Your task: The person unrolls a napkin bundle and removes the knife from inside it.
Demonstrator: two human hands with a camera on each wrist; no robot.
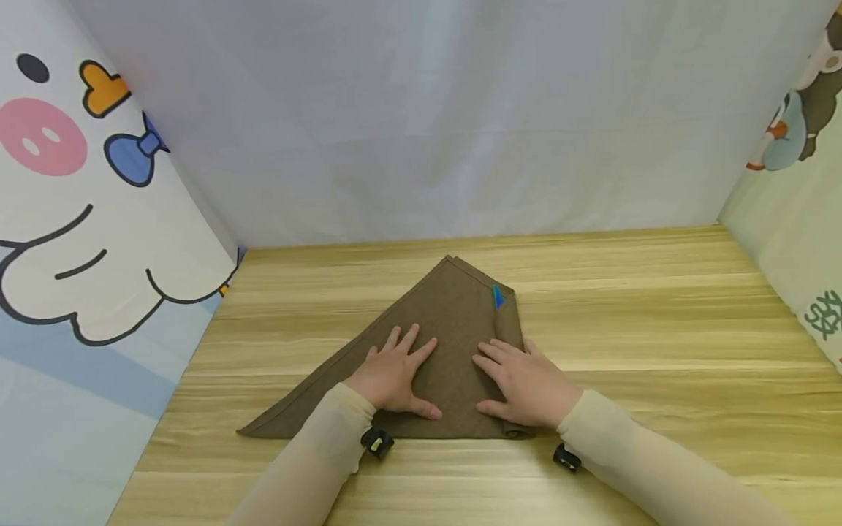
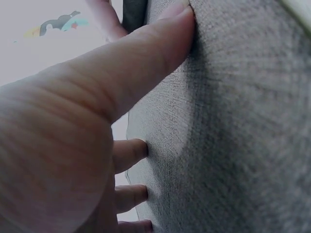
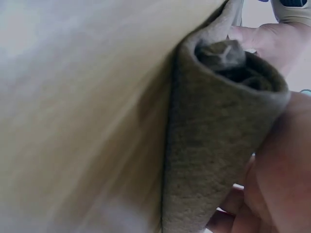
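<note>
- We see the brown cloth [image 1: 454,321] lying on the wooden table [image 1: 658,351], its long corner pointing toward eight o'clock.
- We find the left hand [image 1: 393,372] spread wide, resting on the cloth.
- We see the right hand [image 1: 529,385] loosely spread across the rolled edge [image 1: 509,323], at the cloth's three o'clock.

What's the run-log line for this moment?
left hand: spread on cloth | right hand: on rolled edge | cloth: on table

Brown folded cloth [image 1: 454,314]: on yellowish wood-grain tabletop [image 1: 658,329] | left hand [image 1: 389,376]: on its middle | right hand [image 1: 529,383]: on its right edge
</note>
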